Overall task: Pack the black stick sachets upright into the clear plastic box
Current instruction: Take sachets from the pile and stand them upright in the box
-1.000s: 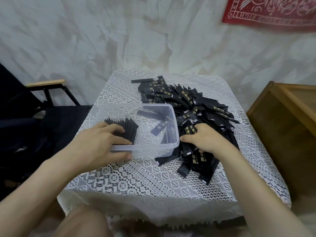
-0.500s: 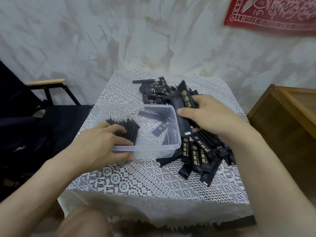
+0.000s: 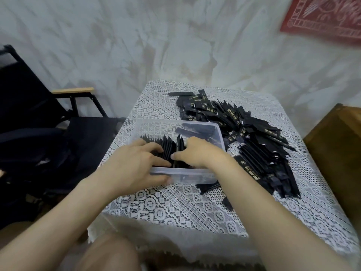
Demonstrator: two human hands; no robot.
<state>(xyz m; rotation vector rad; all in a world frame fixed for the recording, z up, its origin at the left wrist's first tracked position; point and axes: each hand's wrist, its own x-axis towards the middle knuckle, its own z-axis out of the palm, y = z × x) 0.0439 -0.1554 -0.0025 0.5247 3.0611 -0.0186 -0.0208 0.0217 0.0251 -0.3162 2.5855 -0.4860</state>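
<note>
A row of black sachets (image 3: 166,147) stands on end in the left part of the clear box (image 3: 219,132), tops up and long axes vertical, with more flat ones (image 3: 193,131) lying loose at the far side. Just right of the row, the right hand (image 3: 201,153) is down inside the box holding a small bundle (image 3: 178,145) upright against it. Its thumb lies across the near edge; the fingers behind are hidden. The left hand (image 3: 136,163) clamps the box's near-left corner, thumb on the outside of the wall and curled fingers over the row's tops, bracing it.

The row lies directly left of the right hand, so seating the bundle looks to be a short sideways press toward the left hand. The free space in the box is on the right. So is the large pile (image 3: 254,133) waiting on the lace tablecloth (image 3: 175,208), which makes the right hand the nearer one for the next pick.

A black chair (image 3: 29,114) stands at left, a wooden cabinet (image 3: 336,143) at right, and a red hanging (image 3: 322,18) on the wall.
</note>
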